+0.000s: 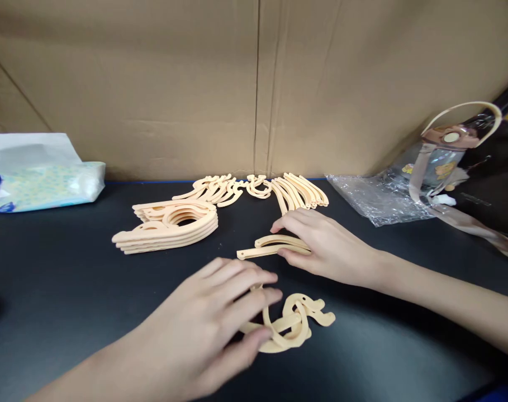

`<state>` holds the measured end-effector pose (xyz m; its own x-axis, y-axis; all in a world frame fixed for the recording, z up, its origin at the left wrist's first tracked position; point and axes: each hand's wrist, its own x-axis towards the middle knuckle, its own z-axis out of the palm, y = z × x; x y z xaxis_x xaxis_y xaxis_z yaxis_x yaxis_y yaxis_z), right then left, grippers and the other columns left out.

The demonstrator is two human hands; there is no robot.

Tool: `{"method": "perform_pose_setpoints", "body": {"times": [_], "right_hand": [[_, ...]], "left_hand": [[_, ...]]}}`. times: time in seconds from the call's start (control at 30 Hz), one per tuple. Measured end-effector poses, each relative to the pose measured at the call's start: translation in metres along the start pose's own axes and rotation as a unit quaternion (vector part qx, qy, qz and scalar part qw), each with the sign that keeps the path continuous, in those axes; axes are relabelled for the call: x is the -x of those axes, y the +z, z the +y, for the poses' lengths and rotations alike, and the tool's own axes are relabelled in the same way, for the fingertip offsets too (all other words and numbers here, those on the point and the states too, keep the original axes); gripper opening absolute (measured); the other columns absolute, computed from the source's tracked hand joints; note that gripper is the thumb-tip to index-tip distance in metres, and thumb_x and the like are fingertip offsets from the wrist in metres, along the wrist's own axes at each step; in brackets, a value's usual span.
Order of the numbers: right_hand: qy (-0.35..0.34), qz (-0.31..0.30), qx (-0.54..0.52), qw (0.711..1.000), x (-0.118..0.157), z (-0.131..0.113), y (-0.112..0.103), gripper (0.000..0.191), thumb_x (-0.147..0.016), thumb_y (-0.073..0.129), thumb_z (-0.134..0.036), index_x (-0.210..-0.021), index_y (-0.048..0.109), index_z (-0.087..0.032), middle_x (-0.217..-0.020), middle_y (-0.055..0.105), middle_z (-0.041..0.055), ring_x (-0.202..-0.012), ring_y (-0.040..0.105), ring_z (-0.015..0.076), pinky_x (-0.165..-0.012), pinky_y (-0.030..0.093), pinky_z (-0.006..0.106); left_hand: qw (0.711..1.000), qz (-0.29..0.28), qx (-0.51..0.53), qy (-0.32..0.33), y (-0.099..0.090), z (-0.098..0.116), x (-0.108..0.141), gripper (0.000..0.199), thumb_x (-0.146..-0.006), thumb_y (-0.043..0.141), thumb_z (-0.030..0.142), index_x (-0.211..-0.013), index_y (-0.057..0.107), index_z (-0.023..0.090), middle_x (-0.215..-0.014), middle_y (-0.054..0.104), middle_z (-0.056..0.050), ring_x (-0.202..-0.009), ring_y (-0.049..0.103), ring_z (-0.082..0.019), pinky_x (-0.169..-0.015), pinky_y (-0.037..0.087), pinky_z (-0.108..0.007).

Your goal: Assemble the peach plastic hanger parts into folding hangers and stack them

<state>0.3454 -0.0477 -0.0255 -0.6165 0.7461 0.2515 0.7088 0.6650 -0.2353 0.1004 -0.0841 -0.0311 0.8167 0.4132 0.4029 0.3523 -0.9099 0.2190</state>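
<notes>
My left hand [220, 318] reaches over a small cluster of cream curved hook pieces [298, 324] on the black table, its fingers bent around the left part of them. What its fingertips grip is partly hidden. Farther right, my right hand [324, 245] pinches two cream arm pieces [257, 253] lying side by side, their far ends under the palm. Beyond the hands, a stack of flat cream pieces with rounded openings [165, 237] sits at the left. Loose curved arms [304, 190] fan out behind my right hand, near several hook pieces [259, 187] and short curved parts [215, 188].
Cardboard [186, 95] stands upright behind the black table [48, 290]. A tissue pack [48, 178] is at the far left. At the right lie clear plastic wrap [375, 198] and a strapped bottle [440, 156] beside a dark bag [499, 184].
</notes>
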Motion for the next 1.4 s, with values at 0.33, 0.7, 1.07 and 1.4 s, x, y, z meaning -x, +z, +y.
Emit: {"method": "perform_pose_setpoints", "body": {"times": [0.33,0.7,1.07,1.4], "right_hand": [[0.026,-0.005,0.023,0.999,0.024,0.024,-0.019,0.016,-0.098,0.055,-0.032,-0.103,0.065,-0.021,-0.100,0.072,0.0063,-0.095,0.067,0.0224,-0.083,0.052,0.038],[-0.011,-0.027,0.056,0.998,0.031,0.020,-0.038,0.019,-0.099,0.052,-0.028,-0.102,0.069,-0.020,-0.093,0.071,0.0050,-0.083,0.065,0.0193,-0.071,0.046,0.031],[-0.172,-0.024,-0.011,0.985,0.040,-0.026,-0.016,0.024,-0.099,0.057,-0.035,-0.096,0.071,-0.015,-0.084,0.063,0.0027,-0.074,0.055,0.0149,-0.066,0.041,0.029],[-0.214,0.004,0.021,0.977,0.044,-0.035,-0.003,0.027,-0.098,0.054,-0.020,-0.074,0.066,-0.016,-0.076,0.062,0.0005,-0.066,0.046,0.0132,-0.065,0.037,0.030]], "left_hand": [[0.984,0.072,-0.109,-0.124,0.005,-0.035,0.006,0.016,-0.100,0.050,0.024,-0.108,0.064,0.021,-0.105,0.071,-0.004,-0.100,0.064,-0.023,-0.089,0.048,-0.039],[0.991,0.037,-0.103,-0.081,0.008,-0.040,0.009,0.024,-0.099,0.052,0.026,-0.119,0.066,0.030,-0.115,0.069,-0.002,-0.103,0.064,-0.024,-0.092,0.048,-0.041],[0.991,0.046,-0.061,-0.106,0.008,-0.035,0.008,0.005,-0.097,0.055,0.025,-0.093,0.056,0.023,-0.106,0.068,-0.002,-0.098,0.063,-0.021,-0.085,0.047,-0.034],[0.993,0.026,-0.051,-0.104,0.010,-0.034,0.008,0.013,-0.102,0.048,0.021,-0.112,0.057,0.023,-0.101,0.066,-0.001,-0.090,0.060,-0.019,-0.080,0.045,-0.032]]}}
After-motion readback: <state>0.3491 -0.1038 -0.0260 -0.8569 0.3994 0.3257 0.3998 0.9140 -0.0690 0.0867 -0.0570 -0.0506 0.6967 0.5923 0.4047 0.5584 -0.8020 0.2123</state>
